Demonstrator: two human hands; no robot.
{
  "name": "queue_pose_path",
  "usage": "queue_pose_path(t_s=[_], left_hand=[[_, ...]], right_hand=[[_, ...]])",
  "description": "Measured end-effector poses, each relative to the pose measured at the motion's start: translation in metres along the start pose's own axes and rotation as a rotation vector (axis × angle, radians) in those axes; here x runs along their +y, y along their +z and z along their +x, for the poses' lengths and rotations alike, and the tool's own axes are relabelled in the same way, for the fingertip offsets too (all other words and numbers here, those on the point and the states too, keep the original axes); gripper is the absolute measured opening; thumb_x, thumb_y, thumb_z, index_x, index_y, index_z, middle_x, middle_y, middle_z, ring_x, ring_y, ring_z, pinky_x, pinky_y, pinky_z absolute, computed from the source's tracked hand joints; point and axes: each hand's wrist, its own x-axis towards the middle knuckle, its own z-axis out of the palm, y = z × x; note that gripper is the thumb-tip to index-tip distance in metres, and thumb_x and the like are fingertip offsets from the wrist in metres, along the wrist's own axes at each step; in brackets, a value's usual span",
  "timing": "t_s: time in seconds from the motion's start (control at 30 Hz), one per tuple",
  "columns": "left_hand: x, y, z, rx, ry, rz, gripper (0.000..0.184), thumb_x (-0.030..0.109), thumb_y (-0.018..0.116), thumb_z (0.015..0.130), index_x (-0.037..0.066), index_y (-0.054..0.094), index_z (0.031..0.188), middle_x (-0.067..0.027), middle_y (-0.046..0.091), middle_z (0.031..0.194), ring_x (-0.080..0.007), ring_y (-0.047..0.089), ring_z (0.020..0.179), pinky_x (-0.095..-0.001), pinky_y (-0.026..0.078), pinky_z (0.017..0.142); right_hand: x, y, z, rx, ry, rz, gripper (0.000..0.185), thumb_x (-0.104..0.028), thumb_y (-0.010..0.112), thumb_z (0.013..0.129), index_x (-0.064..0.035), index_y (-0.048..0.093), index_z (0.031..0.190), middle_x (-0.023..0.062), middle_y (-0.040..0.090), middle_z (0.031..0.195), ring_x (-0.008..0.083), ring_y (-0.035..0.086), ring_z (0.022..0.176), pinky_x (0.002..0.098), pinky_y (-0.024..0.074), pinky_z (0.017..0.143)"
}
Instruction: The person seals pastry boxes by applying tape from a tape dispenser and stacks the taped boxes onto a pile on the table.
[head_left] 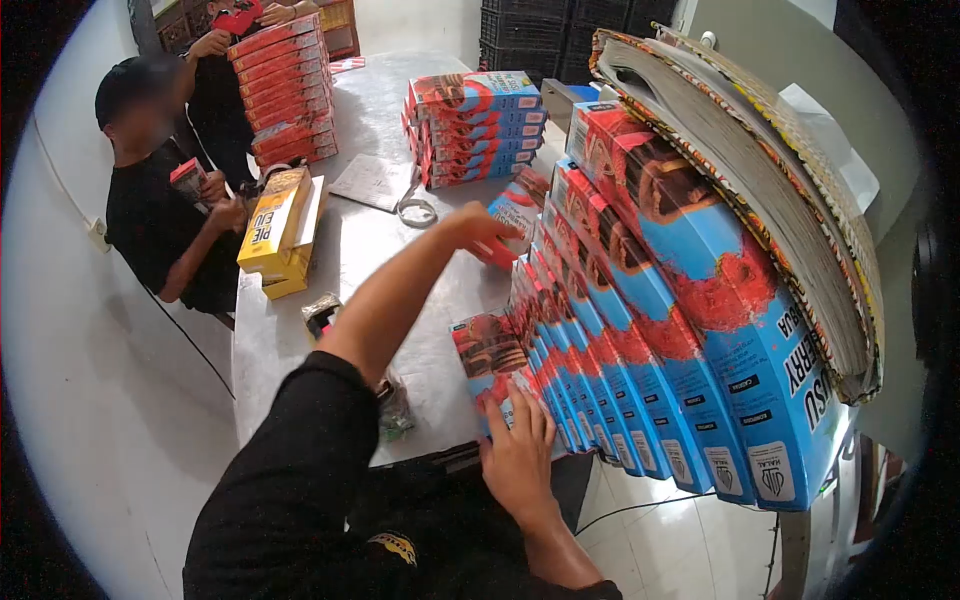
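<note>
My left hand (485, 228) reaches across the table, with its fingers closed on the red edge of a blue-and-red carton (520, 208); part of its grip is hidden. My right hand (518, 445) lies with fingers apart on the lower part of another carton (488, 345), at the near end of the stack. That tall stack of matching cartons (640, 330) rises toward the camera on my right, printed with chocolate biscuits and red filling. A thick, worn book with a patterned edge (770, 200) rests on its top.
Another stack of cartons (475, 125) stands at the back of the metal table (370, 265). A tape roll (416, 211) lies beside a grey sheet (370, 182). To the left are a yellow box (275, 230), red boxes (285, 95) and two people, one holding a small box (190, 180).
</note>
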Motion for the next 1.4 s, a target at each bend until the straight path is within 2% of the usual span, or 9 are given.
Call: queue_pose_path(t_s=[0.2, 0.43, 0.5, 0.6, 0.73, 0.87, 0.93, 1.07, 1.4], left_hand=[[0.032, -0.058, -0.168, -0.014, 0.129, -0.064, 0.052, 0.041, 0.081, 0.088, -0.004, 0.068, 0.109, -0.0145, 0.074, 0.091, -0.02, 0.073, 0.069, -0.0315, 0.062, 0.065], [-0.044, 0.005, -0.39, 0.236, 0.27, 0.037, 0.076, 0.022, 0.092, 0.077, -0.003, 0.052, 0.136, -0.0154, 0.071, 0.115, -0.0187, 0.069, 0.106, -0.0375, 0.055, 0.094], [-0.063, 0.025, -0.428, 0.262, 0.208, 0.206, 0.084, 0.02, 0.094, 0.075, -0.002, 0.047, 0.141, -0.0163, 0.071, 0.118, -0.0182, 0.067, 0.111, -0.0382, 0.053, 0.099], [-0.085, 0.038, -0.447, 0.351, 0.184, -0.502, 0.094, 0.022, 0.096, 0.072, 0.0, 0.041, 0.145, -0.0149, 0.072, 0.115, -0.0175, 0.068, 0.102, -0.035, 0.056, 0.091], [-0.111, 0.031, -0.452, 0.624, 0.214, -0.335, 0.089, 0.014, 0.097, 0.066, 0.001, 0.046, 0.138, -0.0121, 0.074, 0.103, -0.0162, 0.071, 0.08, -0.027, 0.057, 0.06], [-0.13, 0.011, -0.482, 0.31, 0.029, -0.371, 0.09, 0.018, 0.098, 0.064, 0.0, 0.051, 0.138, -0.0112, 0.075, 0.103, -0.0152, 0.072, 0.086, -0.03, 0.058, 0.072], [-0.14, 0.009, -0.483, -0.033, 0.237, 0.195, 0.102, 0.027, 0.1, 0.062, 0.001, 0.048, 0.146, -0.0098, 0.076, 0.105, -0.0137, 0.071, 0.089, -0.0318, 0.058, 0.08], [-0.134, 0.035, -0.47, -0.508, -0.017, 0.002, 0.107, 0.042, 0.101, 0.056, 0.003, 0.053, 0.144, -0.0133, 0.075, 0.113, -0.0202, 0.073, 0.099, -0.0325, 0.057, 0.085], [-0.137, 0.013, -0.462, -0.351, 0.104, 0.027, 0.092, 0.042, 0.102, 0.055, 0.003, 0.061, 0.128, -0.0119, 0.076, 0.103, -0.0212, 0.076, 0.092, -0.0318, 0.059, 0.081]], right_hand=[[-0.019, -0.021, 0.019, 0.063, -0.028, 0.228, 0.064, -0.024, 0.077, 0.09, -0.0037, 0.053, 0.145, 0.0218, 0.045, 0.148, 0.0342, 0.044, 0.136, 0.0504, 0.0305, 0.116], [-0.074, -0.013, 0.073, 0.185, 0.074, 1.681, 0.07, -0.031, 0.064, 0.102, -0.001, 0.03, 0.155, 0.0159, 0.064, 0.123, 0.0216, 0.064, 0.113, 0.0403, 0.0512, 0.098], [-0.089, -0.013, 0.07, 0.161, 0.103, 1.689, 0.06, -0.033, 0.064, 0.101, -0.0008, 0.037, 0.145, 0.0179, 0.064, 0.118, 0.0221, 0.064, 0.111, 0.0406, 0.052, 0.095], [-0.106, 0.007, 0.042, -0.122, -0.089, 1.322, 0.051, -0.035, 0.065, 0.1, -0.0018, 0.044, 0.132, 0.0191, 0.066, 0.112, 0.0252, 0.067, 0.105, 0.0413, 0.0538, 0.088], [-0.113, 0.035, 0.019, -0.181, -0.241, 1.002, 0.039, -0.033, 0.061, 0.101, -0.0006, 0.053, 0.121, 0.0133, 0.065, 0.087, 0.0258, 0.067, 0.081, 0.0399, 0.0527, 0.072], [-0.079, 0.043, 0.038, 0.13, 0.191, 1.144, 0.038, -0.031, 0.064, 0.101, -0.0004, 0.058, 0.122, 0.0076, 0.057, 0.091, 0.0152, 0.057, 0.077, 0.0309, 0.0496, 0.07], [-0.074, 0.052, 0.056, 0.024, 0.134, 1.022, 0.035, -0.029, 0.065, 0.1, -0.0016, 0.06, 0.121, 0.0093, 0.057, 0.096, 0.0173, 0.057, 0.082, 0.0319, 0.0496, 0.076], [-0.078, 0.065, 0.075, -0.093, -0.058, 0.734, 0.027, -0.026, 0.068, 0.098, -0.0053, 0.067, 0.116, 0.0141, 0.055, 0.11, 0.0236, 0.056, 0.101, 0.0359, 0.0467, 0.093], [-0.048, 0.04, 0.044, -0.231, 0.088, 0.855, 0.015, -0.019, 0.075, 0.093, -0.0044, 0.074, 0.089, 0.0062, 0.061, 0.098, 0.0192, 0.059, 0.096, 0.0315, 0.0453, 0.089]])
